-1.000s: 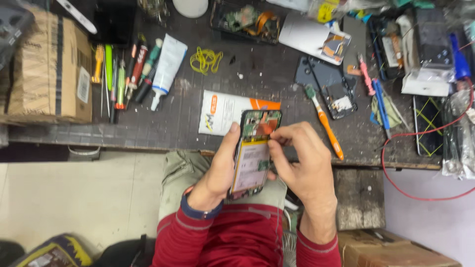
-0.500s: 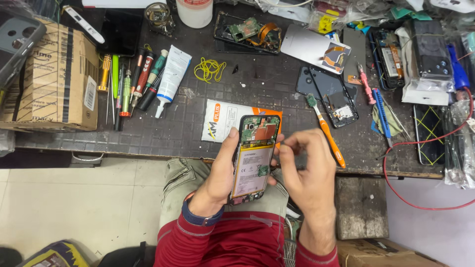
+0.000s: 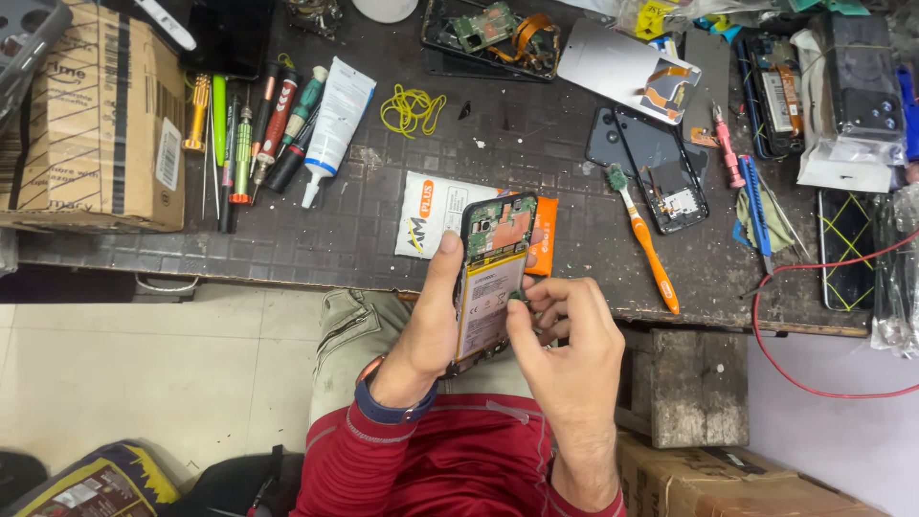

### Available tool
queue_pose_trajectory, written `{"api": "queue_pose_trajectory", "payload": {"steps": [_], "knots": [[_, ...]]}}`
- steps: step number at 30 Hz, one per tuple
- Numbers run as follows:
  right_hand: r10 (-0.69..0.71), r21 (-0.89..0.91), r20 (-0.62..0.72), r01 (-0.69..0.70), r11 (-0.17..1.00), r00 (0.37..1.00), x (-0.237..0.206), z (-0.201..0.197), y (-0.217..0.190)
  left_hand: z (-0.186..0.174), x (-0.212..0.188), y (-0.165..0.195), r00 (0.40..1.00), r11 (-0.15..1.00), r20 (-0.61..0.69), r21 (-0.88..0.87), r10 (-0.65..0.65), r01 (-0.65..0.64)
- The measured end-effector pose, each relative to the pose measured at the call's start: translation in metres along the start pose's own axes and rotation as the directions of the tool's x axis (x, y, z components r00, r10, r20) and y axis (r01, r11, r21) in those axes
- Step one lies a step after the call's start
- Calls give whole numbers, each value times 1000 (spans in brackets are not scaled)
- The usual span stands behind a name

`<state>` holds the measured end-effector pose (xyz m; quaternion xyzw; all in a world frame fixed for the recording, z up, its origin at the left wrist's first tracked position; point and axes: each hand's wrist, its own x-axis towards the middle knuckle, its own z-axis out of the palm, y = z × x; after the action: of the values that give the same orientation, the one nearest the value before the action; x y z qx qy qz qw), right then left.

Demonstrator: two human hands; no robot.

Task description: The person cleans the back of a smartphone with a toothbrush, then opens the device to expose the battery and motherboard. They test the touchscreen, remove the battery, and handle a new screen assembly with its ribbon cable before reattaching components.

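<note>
My left hand [image 3: 433, 325] grips an opened smartphone [image 3: 490, 273] from its left side, back cover off, so the green circuit board and the pale battery show. The phone is held upright over the near edge of the dark workbench [image 3: 383, 239]. My right hand [image 3: 565, 345] sits against the phone's right edge, thumb and fingertips pinched on a small dark part by the battery. What that part is I cannot tell. Both forearms wear red sleeves, with a band at the left wrist.
An orange-and-white packet [image 3: 431, 211] lies under the phone. An orange-handled brush [image 3: 646, 244], a second opened phone [image 3: 661, 177], screwdrivers [image 3: 239, 134], a white glue tube [image 3: 335, 120], yellow rubber bands [image 3: 412, 107], a cardboard box [image 3: 91, 124] and a red wire [image 3: 814, 278] surround it.
The phone and both hands have stayed close together over the bench edge. My right hand's fingers have shifted along the phone's right side toward the battery.
</note>
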<state>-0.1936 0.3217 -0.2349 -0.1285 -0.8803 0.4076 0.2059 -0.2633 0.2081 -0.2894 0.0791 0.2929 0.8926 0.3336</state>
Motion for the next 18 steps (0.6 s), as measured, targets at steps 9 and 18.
{"api": "queue_pose_trajectory", "payload": {"steps": [9,18], "knots": [[-86,-188,71,98,977,994,-6,-1,-11,-4,-2,1,998,990,5,130,58,-59],[-105,-62,148,115,991,983,-4,-3,-1,-3,-3,-1,999,1000,48,-16,6,-5]]}}
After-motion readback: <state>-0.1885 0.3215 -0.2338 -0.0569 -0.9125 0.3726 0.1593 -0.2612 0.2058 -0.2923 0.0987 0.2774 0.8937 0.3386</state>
